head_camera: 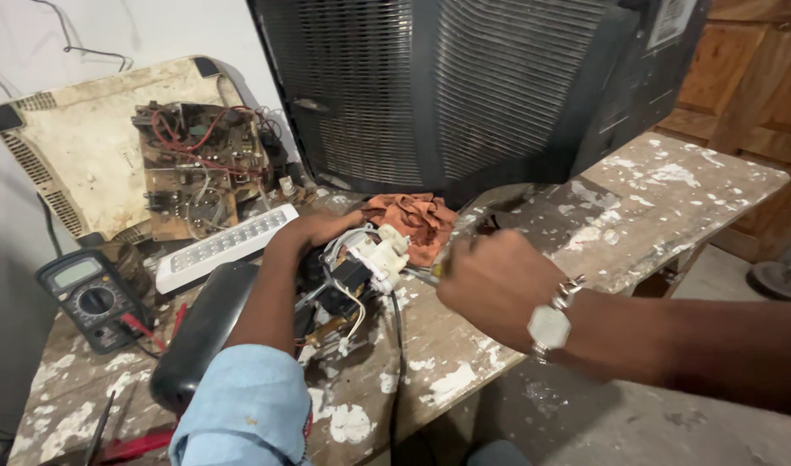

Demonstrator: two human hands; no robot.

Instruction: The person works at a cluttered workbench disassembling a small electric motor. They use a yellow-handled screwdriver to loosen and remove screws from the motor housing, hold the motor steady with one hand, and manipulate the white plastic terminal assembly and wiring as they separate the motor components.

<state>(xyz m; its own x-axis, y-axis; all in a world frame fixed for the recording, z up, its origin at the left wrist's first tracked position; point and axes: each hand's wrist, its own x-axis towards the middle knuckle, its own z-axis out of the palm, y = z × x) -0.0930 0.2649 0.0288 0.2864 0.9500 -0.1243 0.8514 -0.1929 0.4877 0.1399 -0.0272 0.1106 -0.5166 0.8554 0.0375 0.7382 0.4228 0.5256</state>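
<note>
My left hand rests on top of a small assembly of wires and a white plastic connector part lying on the paint-spattered wooden bench, holding it in place. My right hand, with a wristwatch on the wrist, is closed around a slim tool whose yellowish handle shows at the fingers; its tip points toward the white part. The tool's working end is blurred. An orange rag lies just behind the assembly.
A large dark television back stands at the rear of the bench. At the left are a circuit board on a worn cream casing, a white remote-like strip, a multimeter with red leads, and a black curved casing.
</note>
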